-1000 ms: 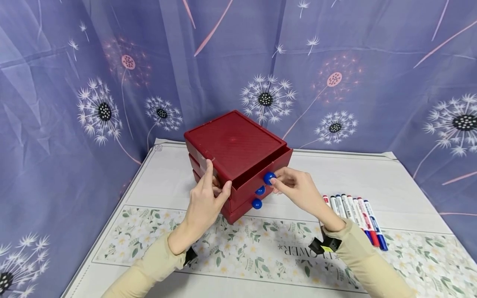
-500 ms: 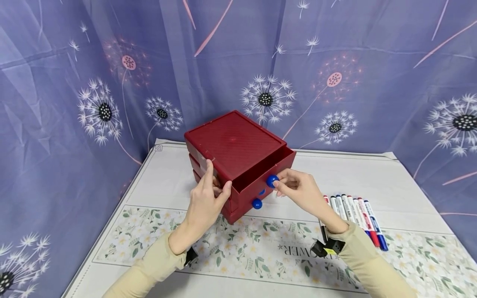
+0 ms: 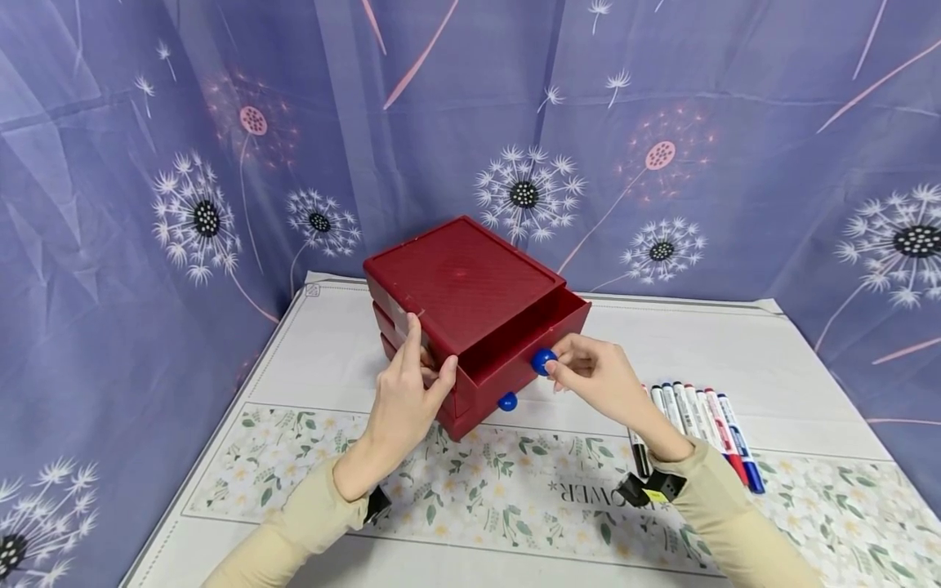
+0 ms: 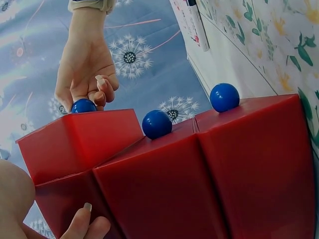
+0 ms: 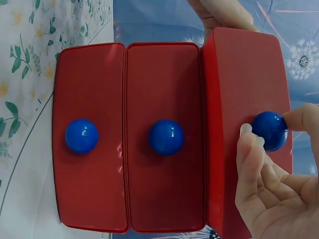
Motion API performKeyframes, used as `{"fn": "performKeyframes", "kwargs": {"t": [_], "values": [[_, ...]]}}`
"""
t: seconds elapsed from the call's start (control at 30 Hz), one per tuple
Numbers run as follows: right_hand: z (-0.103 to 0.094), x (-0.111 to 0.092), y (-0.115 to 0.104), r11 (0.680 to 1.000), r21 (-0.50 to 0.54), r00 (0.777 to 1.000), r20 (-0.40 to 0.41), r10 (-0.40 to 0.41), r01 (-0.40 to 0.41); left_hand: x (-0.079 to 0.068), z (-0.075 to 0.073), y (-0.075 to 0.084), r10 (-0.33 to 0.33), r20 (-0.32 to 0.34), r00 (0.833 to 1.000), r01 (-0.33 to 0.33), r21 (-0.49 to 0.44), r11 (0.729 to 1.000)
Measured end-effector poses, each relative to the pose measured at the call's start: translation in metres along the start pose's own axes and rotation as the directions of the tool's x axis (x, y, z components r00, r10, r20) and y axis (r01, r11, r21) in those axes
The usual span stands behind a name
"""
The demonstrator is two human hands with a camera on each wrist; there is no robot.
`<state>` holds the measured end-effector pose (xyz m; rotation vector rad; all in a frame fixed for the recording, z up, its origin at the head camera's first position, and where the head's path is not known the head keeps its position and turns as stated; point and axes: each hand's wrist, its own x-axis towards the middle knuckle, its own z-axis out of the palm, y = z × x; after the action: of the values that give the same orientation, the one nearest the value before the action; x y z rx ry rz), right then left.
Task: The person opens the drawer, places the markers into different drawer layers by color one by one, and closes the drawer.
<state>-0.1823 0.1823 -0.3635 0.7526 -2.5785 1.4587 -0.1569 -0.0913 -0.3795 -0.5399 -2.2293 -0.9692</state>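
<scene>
A dark red drawer cabinet [image 3: 463,282] with several visible surfaces and round blue knobs stands angled on the table. Its top drawer [image 3: 518,347] is pulled partly out, and the inside shows at the gap. The thumb and fingers of my right hand [image 3: 599,380] pinch that drawer's blue knob [image 5: 269,130]. My left hand [image 3: 400,400] rests against the near left side at the front corner, its index finger extended up to the top edge and other fingers bent against the side. The middle knob [image 5: 166,137] and lowest knob [image 5: 81,136] sit on closed drawers.
Several capped markers [image 3: 691,412] lie in a row on the right, partly behind my right wrist. A white cloth with a flowered band [image 3: 515,498] covers the table. A purple dandelion-print curtain [image 3: 441,106] hangs behind and to the left.
My right hand has drawn the top drawer further out, towards the right and front, widening its gap. The middle knob is now hidden in the head view. My left hand keeps its place.
</scene>
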Motion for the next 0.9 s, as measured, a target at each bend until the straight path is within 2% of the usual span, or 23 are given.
{"fn": "performKeyframes", "kwargs": {"t": [0.47,0.9], "values": [[-0.005,-0.005,0.000,1.000,-0.004,1.000,0.025,-0.018,0.018,0.000,-0.001,0.001,0.012,0.003,1.000,-0.012,0.019,1.000],[-0.009,-0.011,0.001,0.997,0.001,0.997,0.035,-0.073,0.073,0.001,0.000,-0.001,0.016,0.021,1.000,-0.017,0.017,1.000]]}}
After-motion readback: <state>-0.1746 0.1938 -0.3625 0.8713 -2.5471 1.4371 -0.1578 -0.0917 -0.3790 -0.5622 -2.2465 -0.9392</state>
